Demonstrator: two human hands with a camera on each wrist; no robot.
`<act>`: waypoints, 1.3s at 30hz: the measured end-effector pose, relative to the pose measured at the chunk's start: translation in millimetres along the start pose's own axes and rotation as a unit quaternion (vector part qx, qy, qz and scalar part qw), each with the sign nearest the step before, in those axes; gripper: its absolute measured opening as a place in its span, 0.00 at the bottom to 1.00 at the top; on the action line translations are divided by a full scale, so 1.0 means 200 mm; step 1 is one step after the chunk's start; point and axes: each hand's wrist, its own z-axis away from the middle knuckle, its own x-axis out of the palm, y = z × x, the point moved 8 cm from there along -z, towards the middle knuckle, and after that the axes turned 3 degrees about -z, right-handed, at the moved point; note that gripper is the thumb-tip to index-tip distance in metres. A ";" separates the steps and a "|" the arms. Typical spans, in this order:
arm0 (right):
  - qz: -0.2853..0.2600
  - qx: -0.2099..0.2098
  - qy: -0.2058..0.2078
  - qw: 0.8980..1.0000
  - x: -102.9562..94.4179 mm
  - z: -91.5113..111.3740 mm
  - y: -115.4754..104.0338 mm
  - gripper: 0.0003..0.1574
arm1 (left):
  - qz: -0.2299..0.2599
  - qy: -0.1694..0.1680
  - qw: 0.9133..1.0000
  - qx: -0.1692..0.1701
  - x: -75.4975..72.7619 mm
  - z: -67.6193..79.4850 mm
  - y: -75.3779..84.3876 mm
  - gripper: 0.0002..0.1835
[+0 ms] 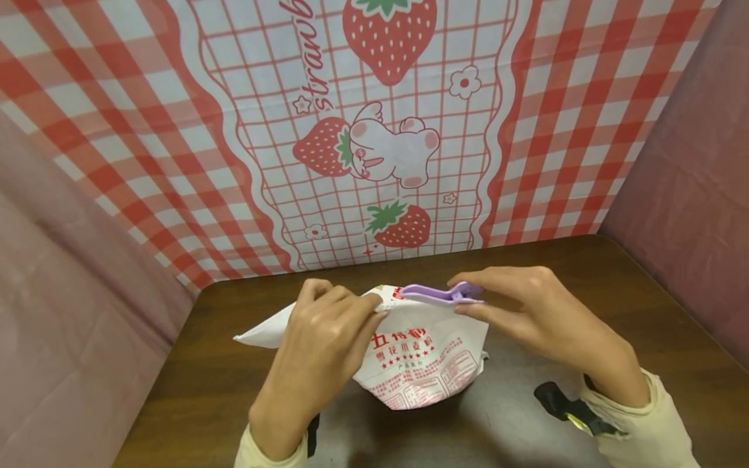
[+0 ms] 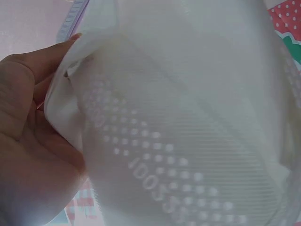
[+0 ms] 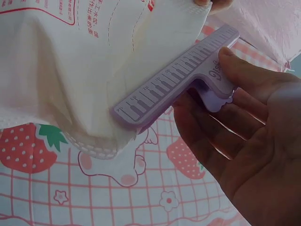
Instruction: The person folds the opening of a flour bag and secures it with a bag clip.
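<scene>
A white flour bag [image 1: 404, 364] with red print is held up over the table in the head view. At its top edge my left hand [image 1: 330, 338] pinches the folded material; a white flap sticks out to the left behind it. My right hand [image 1: 544, 325] holds a purple bag clip [image 1: 430, 296] between thumb and fingers, by its handle end. In the right wrist view the clip's long jaw, printed with piano keys, lies along the bag's top near one corner. The left wrist view is mostly filled by the bag's pale ribbed surface [image 2: 188, 117].
A brown wooden table [image 1: 187, 370] lies under the bag. Behind it hangs a red-and-white checked cloth [image 1: 562, 130] with strawberries, and pink curtains [image 1: 70, 312] close off both sides. A black strap piece [image 1: 556, 400] hangs at the right wrist.
</scene>
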 end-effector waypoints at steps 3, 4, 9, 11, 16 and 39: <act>-0.020 -0.008 0.006 1.000 -0.01 -0.02 -0.03 0.24 | -0.008 -0.002 1.000 0.002 -0.01 0.00 0.01 0.05; -0.026 -0.011 0.006 1.000 -0.01 -0.02 -0.04 0.24 | -0.011 -0.003 1.000 0.002 -0.01 0.00 0.01 0.05; -0.004 -0.042 -0.003 0.999 0.00 0.00 -0.06 0.22 | -0.022 -0.003 1.000 0.009 -0.01 -0.01 0.03 0.04; 0.015 -0.068 -0.001 0.998 0.00 0.00 -0.09 0.21 | -0.022 0.002 1.000 0.014 -0.02 -0.01 0.03 0.04; 0.040 -0.094 0.003 0.995 0.00 -0.01 -0.13 0.16 | -0.013 0.024 0.999 0.026 -0.05 -0.01 0.04 0.04; 0.057 -0.068 -0.011 0.996 0.06 0.01 -0.10 0.18 | 0.009 0.046 0.999 0.018 -0.11 -0.03 0.06 0.03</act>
